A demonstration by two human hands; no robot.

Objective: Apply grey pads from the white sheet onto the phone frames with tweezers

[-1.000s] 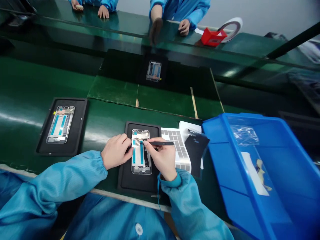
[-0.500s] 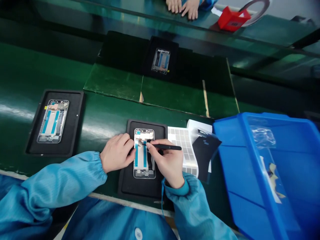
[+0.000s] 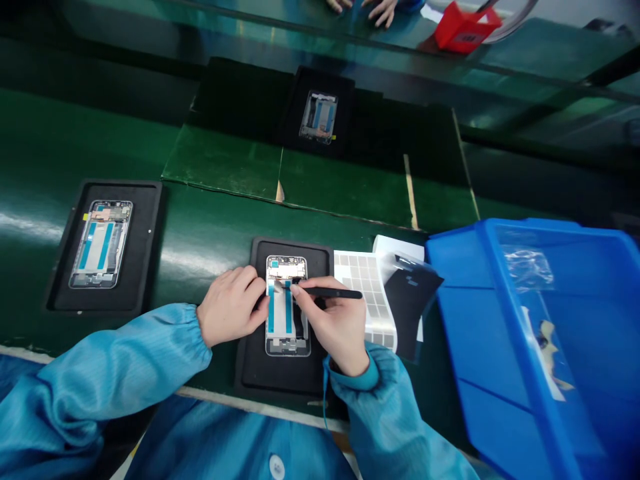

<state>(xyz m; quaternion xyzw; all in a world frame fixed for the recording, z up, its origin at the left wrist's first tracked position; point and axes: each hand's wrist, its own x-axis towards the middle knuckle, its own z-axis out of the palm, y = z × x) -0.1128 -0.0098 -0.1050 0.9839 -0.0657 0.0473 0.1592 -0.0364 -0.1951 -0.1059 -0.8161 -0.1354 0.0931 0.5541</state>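
A phone frame [image 3: 285,312] with two blue strips lies in a black tray [image 3: 280,370] on the green belt in front of me. My left hand [image 3: 231,307] is curled with its fingertips pressed on the frame's left edge. My right hand [image 3: 334,321] grips black tweezers [image 3: 330,293], whose tip touches a small piece near the top of the frame. Both arms wear blue sleeves.
A sheet of grey stickers [image 3: 367,293] and a black film [image 3: 411,297] lie right of the tray. A blue bin [image 3: 505,360] stands at the right. Two more trays with phone frames [image 3: 101,243] [image 3: 319,117] sit on the belt. Another person's hands [image 3: 373,8] and a red box [image 3: 465,28] are at the far side.
The tweezers' tip stays at the top of the frame while my hands shift slightly. The tray on the left has drifted further left. The view has tilted down a little.
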